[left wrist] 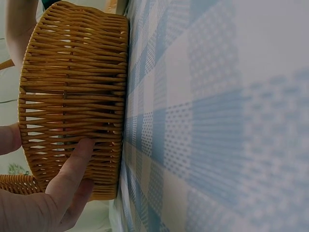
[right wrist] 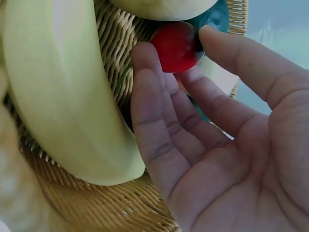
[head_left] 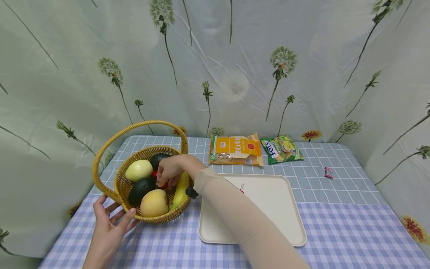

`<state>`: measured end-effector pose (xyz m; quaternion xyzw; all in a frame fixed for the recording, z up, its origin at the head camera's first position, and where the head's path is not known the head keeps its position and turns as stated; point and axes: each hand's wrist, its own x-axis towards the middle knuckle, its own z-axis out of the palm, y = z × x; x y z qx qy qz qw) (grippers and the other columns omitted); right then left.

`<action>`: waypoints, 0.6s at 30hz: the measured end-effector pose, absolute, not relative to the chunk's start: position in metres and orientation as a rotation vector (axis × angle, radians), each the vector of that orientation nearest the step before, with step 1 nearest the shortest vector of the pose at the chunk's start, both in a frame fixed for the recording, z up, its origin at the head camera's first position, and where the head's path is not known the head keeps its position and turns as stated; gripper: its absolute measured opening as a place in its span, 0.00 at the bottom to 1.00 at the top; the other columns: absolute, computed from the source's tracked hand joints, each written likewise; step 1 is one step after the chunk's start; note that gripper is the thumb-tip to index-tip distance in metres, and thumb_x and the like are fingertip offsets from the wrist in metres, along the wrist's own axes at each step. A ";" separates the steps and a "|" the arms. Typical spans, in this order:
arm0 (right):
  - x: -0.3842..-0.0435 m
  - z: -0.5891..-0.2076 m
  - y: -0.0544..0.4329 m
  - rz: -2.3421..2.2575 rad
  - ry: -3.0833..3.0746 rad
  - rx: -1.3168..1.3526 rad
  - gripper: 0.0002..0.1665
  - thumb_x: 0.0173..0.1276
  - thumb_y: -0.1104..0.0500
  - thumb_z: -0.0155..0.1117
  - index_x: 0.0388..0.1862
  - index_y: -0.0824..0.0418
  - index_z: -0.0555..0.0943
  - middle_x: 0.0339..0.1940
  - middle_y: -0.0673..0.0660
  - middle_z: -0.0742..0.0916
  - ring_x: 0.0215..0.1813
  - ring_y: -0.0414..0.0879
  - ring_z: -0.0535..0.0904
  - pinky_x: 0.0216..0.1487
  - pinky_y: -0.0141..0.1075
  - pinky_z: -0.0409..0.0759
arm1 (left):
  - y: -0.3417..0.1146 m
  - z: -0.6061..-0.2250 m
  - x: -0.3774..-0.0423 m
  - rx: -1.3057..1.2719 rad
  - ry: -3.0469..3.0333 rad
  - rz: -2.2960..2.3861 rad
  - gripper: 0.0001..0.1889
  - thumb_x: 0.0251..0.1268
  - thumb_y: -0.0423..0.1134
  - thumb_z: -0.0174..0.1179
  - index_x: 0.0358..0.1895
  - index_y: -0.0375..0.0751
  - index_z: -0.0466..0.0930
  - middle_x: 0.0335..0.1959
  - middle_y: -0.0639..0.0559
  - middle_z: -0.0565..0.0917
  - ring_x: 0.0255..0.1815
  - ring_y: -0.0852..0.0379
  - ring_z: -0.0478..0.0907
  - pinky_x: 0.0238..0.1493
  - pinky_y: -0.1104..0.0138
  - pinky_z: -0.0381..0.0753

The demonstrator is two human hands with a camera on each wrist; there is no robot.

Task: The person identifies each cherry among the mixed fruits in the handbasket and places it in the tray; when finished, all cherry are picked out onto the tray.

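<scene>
Your right hand (head_left: 170,172) is down in the basket (head_left: 164,217), pinching a small red fruit (right wrist: 175,47) between thumb and fingertips. Your left hand (head_left: 109,226) has its fingers spread against the outer wall, thumb at the rim, beside the foot of the handle (head_left: 95,172).

Crowded in there: banana (head_left: 181,188) right of your fingers, peach-coloured fruit (head_left: 154,203) at the near side, dark green fruit (head_left: 141,191) left of the red one, pale green fruit (head_left: 139,170) behind that, second dark fruit (head_left: 158,161) at the back. Another bit of red shows by your knuckles; can't tell its shape.

Your right sleeve (head_left: 242,220) cuts across the tray (head_left: 280,209) and hides much of it; a thin stem (head_left: 242,186) with a speck of red pokes out past it. Orange packet (head_left: 236,149) and green packet (head_left: 283,150) lie behind the tray, small pink packet (head_left: 329,172) off to the right.

Table: grey grid cloth (head_left: 322,190) at the back, blue-and-white gingham (head_left: 349,231) in front. Dandelion-print curtain (head_left: 235,86) behind and on both sides.

Basket is round, woven tan strands with gaps, tall arched handle. Tray is cream, smooth, rounded corners. Packets are glossy and crinkled. Red fruit is round and shiny, with a dark spot by your thumb.
</scene>
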<state>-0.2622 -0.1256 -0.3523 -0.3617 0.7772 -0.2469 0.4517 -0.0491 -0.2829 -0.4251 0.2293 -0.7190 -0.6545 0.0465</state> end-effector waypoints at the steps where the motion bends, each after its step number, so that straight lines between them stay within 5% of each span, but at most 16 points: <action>1: -0.262 -0.352 -0.125 -0.605 1.930 -0.906 0.17 0.81 0.59 0.65 0.62 0.66 0.83 0.51 0.54 0.89 0.56 0.53 0.91 0.54 0.33 0.91 | -0.283 -0.425 -0.049 0.700 -2.194 -1.998 0.50 0.82 0.33 0.59 0.81 0.64 0.24 0.86 0.32 0.41 0.82 0.31 0.55 0.48 0.67 0.93; 6: -0.263 -0.349 -0.120 -0.587 1.976 -0.967 0.21 0.81 0.59 0.66 0.67 0.67 0.83 0.58 0.57 0.89 0.51 0.48 0.92 0.51 0.31 0.91 | -0.283 -0.425 -0.049 0.716 -2.205 -1.982 0.52 0.82 0.34 0.60 0.83 0.64 0.23 0.86 0.33 0.42 0.83 0.32 0.55 0.48 0.67 0.93; 18: -0.269 -0.344 -0.095 -0.609 2.061 -1.151 0.13 0.76 0.60 0.71 0.55 0.61 0.87 0.44 0.50 0.89 0.41 0.38 0.83 0.46 0.26 0.86 | -0.282 -0.424 -0.049 0.713 -2.212 -1.972 0.54 0.82 0.34 0.60 0.83 0.61 0.19 0.87 0.30 0.40 0.83 0.30 0.55 0.46 0.68 0.92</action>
